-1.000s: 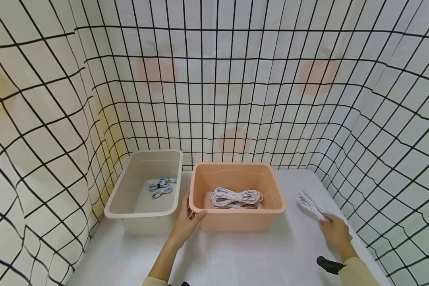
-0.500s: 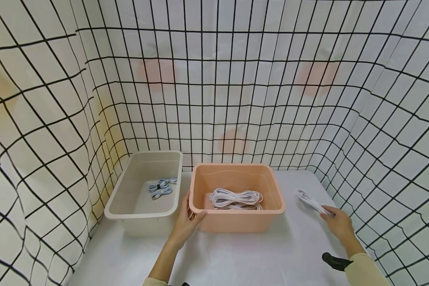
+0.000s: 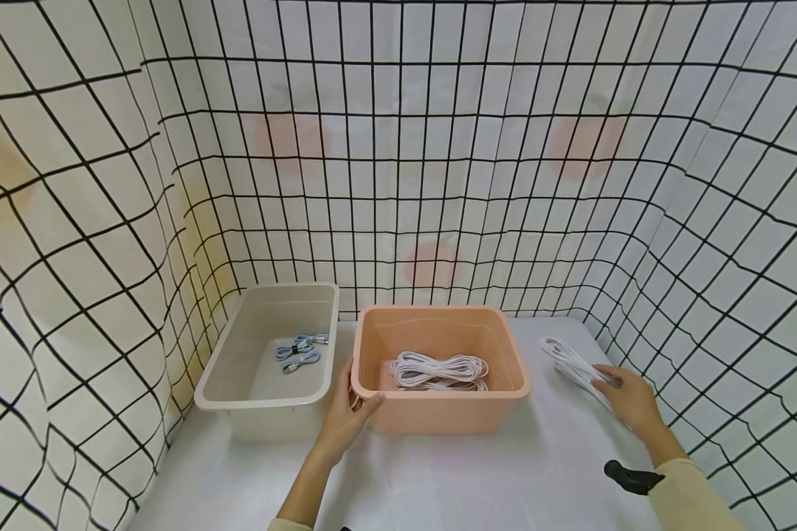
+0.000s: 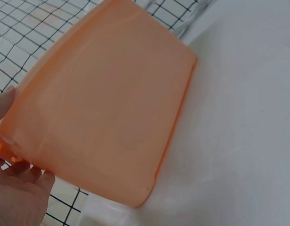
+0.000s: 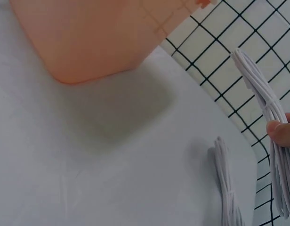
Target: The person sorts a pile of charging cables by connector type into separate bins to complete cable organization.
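Observation:
My left hand [image 3: 359,398] grips the front left corner of an orange bin [image 3: 441,392], thumb over the rim; the left wrist view shows the bin's outer wall [image 4: 102,108] against my palm [image 4: 18,193]. White cable coils [image 3: 438,369] lie inside the bin. To the bin's right, my right hand [image 3: 607,380] pinches a long white cable bundle [image 3: 567,358] and holds it above the table. In the right wrist view my thumb presses on that bundle [image 5: 269,110], and a second white bundle [image 5: 227,193] lies on the table below.
A beige bin [image 3: 259,398] stands left of the orange one, with a blue-grey cable [image 3: 299,350] in it. The white table [image 3: 478,472] is enclosed on three sides by gridded curtain walls [image 3: 398,184].
My right hand has lifted the white cable bundle off the table and carried it slightly away and to the left. My left hand has stayed on the orange bin's corner.

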### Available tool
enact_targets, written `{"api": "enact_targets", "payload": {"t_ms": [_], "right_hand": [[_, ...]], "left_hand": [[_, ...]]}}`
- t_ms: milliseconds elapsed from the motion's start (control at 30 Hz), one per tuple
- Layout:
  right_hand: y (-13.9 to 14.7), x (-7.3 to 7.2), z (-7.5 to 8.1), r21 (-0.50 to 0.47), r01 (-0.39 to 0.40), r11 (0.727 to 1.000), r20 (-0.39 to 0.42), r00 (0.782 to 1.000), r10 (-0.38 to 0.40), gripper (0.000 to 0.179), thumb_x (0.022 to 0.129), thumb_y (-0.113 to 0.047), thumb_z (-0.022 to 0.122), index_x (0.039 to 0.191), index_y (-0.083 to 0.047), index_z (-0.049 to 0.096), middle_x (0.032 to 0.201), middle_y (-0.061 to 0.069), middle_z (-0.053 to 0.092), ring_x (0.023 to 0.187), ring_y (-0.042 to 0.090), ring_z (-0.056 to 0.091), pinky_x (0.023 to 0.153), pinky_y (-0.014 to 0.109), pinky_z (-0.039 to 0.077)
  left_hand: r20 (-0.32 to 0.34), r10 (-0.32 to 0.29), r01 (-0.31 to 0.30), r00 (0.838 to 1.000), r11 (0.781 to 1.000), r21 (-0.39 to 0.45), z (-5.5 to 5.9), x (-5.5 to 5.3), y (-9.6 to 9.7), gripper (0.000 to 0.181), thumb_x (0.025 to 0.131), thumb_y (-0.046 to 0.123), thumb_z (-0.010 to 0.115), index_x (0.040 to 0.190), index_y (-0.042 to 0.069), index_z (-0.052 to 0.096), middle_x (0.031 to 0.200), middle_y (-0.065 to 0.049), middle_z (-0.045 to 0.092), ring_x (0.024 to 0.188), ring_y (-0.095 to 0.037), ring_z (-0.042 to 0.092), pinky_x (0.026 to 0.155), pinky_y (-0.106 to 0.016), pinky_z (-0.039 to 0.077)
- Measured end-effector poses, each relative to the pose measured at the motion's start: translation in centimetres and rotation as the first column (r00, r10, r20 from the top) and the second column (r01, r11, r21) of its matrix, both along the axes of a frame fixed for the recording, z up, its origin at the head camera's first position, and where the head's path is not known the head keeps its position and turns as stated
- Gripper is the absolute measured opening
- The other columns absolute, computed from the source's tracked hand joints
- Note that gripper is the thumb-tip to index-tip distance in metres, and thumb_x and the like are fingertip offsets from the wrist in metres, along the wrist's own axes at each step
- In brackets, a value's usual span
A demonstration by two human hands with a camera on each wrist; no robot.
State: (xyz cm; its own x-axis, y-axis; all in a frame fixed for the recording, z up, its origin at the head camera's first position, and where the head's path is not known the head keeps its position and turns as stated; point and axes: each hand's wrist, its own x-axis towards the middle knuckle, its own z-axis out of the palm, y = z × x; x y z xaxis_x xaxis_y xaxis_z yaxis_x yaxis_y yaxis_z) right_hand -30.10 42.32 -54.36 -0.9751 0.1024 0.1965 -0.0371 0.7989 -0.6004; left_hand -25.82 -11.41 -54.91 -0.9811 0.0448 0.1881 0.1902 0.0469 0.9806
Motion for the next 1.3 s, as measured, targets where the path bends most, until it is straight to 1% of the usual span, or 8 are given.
{"api": "enact_targets", "payload": {"t_ms": [167, 333, 600, 900, 1067, 1300], "right_hand": [[-0.5, -0.1, 1.4, 0.027, -0.023, 0.999, -0.031, 0.999, 0.024, 0.044, 0.103, -0.020, 0.066, 0.138, 0.006, 0.059, 0.140, 0.041, 0.048, 0.129, 0.062, 0.041, 0.099, 0.074, 0.038], [-0.9, -0.4, 2.5, 0.037, -0.036, 0.999, -0.024, 0.999, 0.037, 0.045, 0.103, -0.021, 0.066, 0.139, 0.006, 0.058, 0.141, 0.041, 0.047, 0.130, 0.062, 0.039, 0.099, 0.076, 0.035], [-1.7, -1.1, 3.8, 0.072, -0.072, 0.995, -0.029, 0.997, 0.074, 0.049, 0.105, -0.031, 0.063, 0.141, 0.002, 0.058, 0.143, 0.039, 0.047, 0.131, 0.061, 0.040, 0.098, 0.077, 0.036], [-3.1, -1.0, 5.2, 0.053, -0.109, 0.993, -0.074, 0.991, 0.113, 0.043, 0.104, -0.021, 0.065, 0.139, 0.003, 0.059, 0.143, 0.037, 0.048, 0.129, 0.060, 0.043, 0.098, 0.075, 0.039], [-3.7, -1.4, 5.8, 0.059, -0.135, 0.989, -0.099, 0.985, 0.140, 0.042, 0.104, -0.021, 0.066, 0.139, 0.002, 0.060, 0.141, 0.035, 0.051, 0.128, 0.059, 0.044, 0.098, 0.074, 0.039], [-4.9, -1.8, 6.7, 0.079, -0.164, 0.983, -0.149, 0.973, 0.175, 0.038, 0.102, -0.018, 0.068, 0.135, 0.001, 0.063, 0.137, 0.031, 0.055, 0.128, 0.055, 0.047, 0.098, 0.073, 0.040]], "left_hand": [[0.005, -0.001, 0.001, 1.000, 1.000, 0.001, -0.1, -0.1, 0.0, 0.096, 0.094, 0.025, 0.080, 0.165, 0.019, 0.016, 0.169, -0.016, 0.020, 0.150, -0.045, 0.025, 0.118, -0.050, 0.028], [0.003, 0.000, 0.000, 1.000, 1.000, -0.006, -0.1, -0.1, 0.0, 0.095, 0.094, 0.026, 0.079, 0.165, 0.019, 0.016, 0.168, -0.015, 0.020, 0.150, -0.046, 0.025, 0.117, -0.052, 0.028], [0.005, 0.005, -0.005, 1.000, 1.000, -0.008, 0.0, -0.1, 0.0, 0.096, 0.094, 0.026, 0.079, 0.165, 0.019, 0.016, 0.168, -0.016, 0.021, 0.150, -0.046, 0.026, 0.117, -0.053, 0.028], [0.008, 0.007, -0.007, 1.000, 1.000, -0.006, 0.0, 0.0, 0.0, 0.096, 0.093, 0.025, 0.080, 0.165, 0.018, 0.017, 0.168, -0.016, 0.021, 0.150, -0.046, 0.026, 0.117, -0.053, 0.028], [-0.002, 0.002, -0.002, 1.000, 1.000, -0.003, -0.1, 0.0, 0.0, 0.095, 0.094, 0.024, 0.079, 0.165, 0.017, 0.016, 0.168, -0.016, 0.021, 0.150, -0.045, 0.025, 0.117, -0.052, 0.028], [-0.006, 0.000, 0.000, 1.000, 1.000, -0.005, 0.0, 0.0, 0.0, 0.094, 0.094, 0.025, 0.079, 0.165, 0.018, 0.017, 0.168, -0.017, 0.021, 0.150, -0.046, 0.026, 0.117, -0.053, 0.028]]}}
